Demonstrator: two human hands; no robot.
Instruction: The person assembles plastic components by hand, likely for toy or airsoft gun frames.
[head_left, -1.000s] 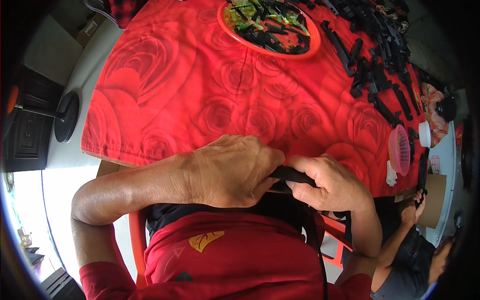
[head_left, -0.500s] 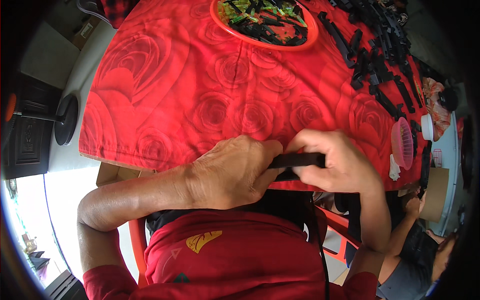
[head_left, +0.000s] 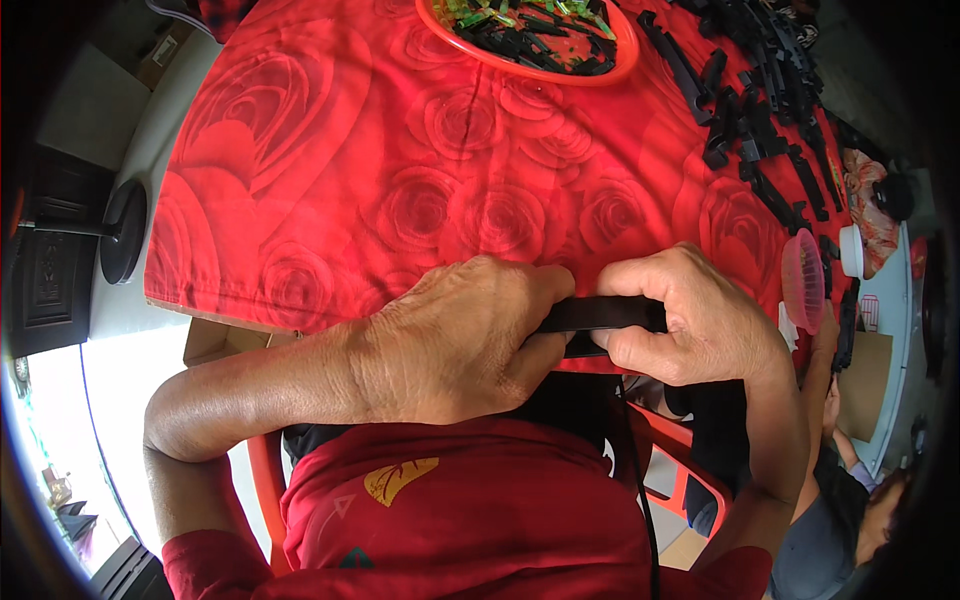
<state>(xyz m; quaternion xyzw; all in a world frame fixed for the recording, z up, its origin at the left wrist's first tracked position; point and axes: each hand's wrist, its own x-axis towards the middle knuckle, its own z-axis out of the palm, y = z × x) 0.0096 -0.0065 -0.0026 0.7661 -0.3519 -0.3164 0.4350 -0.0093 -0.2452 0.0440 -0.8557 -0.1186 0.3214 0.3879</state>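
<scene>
Close to the table's near edge, both my hands are on a flat, long black plastic piece point(head_left: 610, 314). My left hand point(head_left: 455, 345) wraps its left end, thumb below and knuckles up. On the other end my right hand point(head_left: 700, 315) pinches, its curled index finger above and its thumb underneath. A darker edge shows just below the piece between the hands; whether it belongs to the same piece I cannot tell. Both ends are partly hidden by my fingers.
A red tablecloth with rose prints point(head_left: 330, 150) covers the table. Toward the back stands a red basin point(head_left: 481, 57) of black and yellow-green pieces. Black plastic parts point(head_left: 760, 145) pile up at right, near a pink basket point(head_left: 803, 280). Another person's arm point(head_left: 824, 350) reaches in beside it.
My right hand has shifted slightly right and up, and shows sharper now. The black piece is still between both hands. The other person's arm has moved up toward the pink basket.
</scene>
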